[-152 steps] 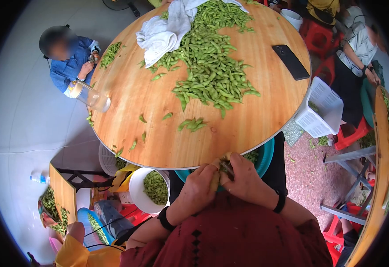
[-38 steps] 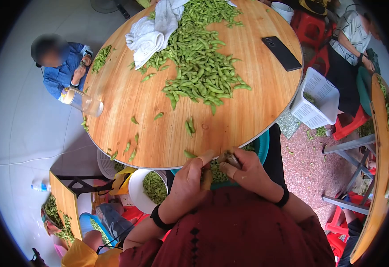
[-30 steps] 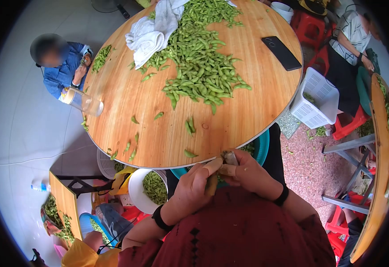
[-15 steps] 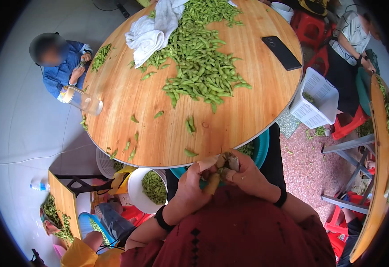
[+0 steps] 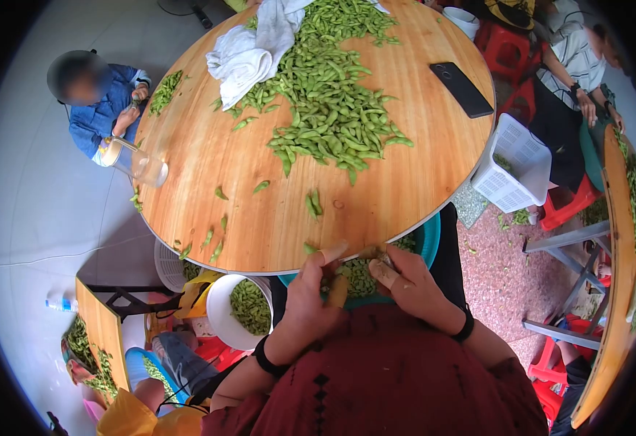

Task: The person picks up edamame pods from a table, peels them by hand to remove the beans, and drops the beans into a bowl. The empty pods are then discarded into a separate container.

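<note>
My left hand (image 5: pixel 315 296) is over the teal basin (image 5: pixel 430 236) at the round table's near edge. Its thumb stands apart from its fingers, and nothing shows between them. Pale coverings appear to wrap some fingertips. My right hand (image 5: pixel 414 289) is at the basin's right side, fingers curled and thumb pressed against them; whatever they hold, if anything, is hidden. Between the hands, green pieces (image 5: pixel 359 277) fill part of the basin. On the wooden table (image 5: pixel 405 174) lies a large heap of green soybean pods (image 5: pixel 332 116), with a few loose pods (image 5: pixel 313 203) closer to me.
A white cloth (image 5: pixel 249 62) and a black phone (image 5: pixel 460 89) lie on the table. A clear pitcher (image 5: pixel 140 163) stands by its left edge, near a person in blue (image 5: pixel 103 109). A white bucket (image 5: pixel 220 312) is at lower left, a white basket (image 5: pixel 510 163) at right.
My hands have moved apart from where they met over the basin, uncovering the green pieces between them. At the right, another person's hands have shifted.
</note>
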{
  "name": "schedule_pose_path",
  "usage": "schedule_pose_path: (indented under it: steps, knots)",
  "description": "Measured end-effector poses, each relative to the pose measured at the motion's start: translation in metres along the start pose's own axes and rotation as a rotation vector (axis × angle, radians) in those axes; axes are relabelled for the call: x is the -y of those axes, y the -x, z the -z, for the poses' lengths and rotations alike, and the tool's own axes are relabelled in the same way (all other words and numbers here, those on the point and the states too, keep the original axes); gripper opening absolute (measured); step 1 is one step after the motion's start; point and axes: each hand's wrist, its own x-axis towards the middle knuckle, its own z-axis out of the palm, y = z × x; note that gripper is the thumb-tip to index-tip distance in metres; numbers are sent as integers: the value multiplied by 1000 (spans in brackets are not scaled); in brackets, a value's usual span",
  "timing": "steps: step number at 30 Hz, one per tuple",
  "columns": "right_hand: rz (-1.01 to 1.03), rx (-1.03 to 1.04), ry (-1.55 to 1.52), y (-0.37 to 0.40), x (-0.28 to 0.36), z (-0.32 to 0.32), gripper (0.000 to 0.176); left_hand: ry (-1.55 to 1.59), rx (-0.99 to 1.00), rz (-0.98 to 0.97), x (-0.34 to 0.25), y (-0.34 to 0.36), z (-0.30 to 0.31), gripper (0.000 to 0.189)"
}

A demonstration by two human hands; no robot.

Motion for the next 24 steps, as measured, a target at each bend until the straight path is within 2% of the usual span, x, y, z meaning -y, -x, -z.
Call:
schedule_pose_path:
  steps: [2,3,5,9,12,14,15,17,21,24]
  knots:
    - [39,96,68,5,10,0,27,201,15,211,3,0,5,47]
    - [37,95,70,5,13,0,27,204,15,211,4,-1,6,47]
    - [-73,288,-67,6,18,-2,33,326,-13,74,6,-4,7,43]
    - [-190,382,-109,7,29,-3,33,413,0,59,4,-7,9,40]
    - [-192,370,-85,6,28,-4,30,294,69,55,5,-10,15,36]
    - [-37,314,-3,6,24,-6,24,140,97,16,-1,-11,20,31]
    - [-38,315,-2,6,21,-7,24,141,96,17,-2,-11,21,31]
    - [125,260,155,5,14,-9,30,-1,50,-29,-3,-9,22,28]
    - [167,237,226,4,18,-11,27,-171,4,-102,-4,-9,22,22]
    - [210,180,309,6,17,-14,23,-274,63,-131,-10,-11,25,20]
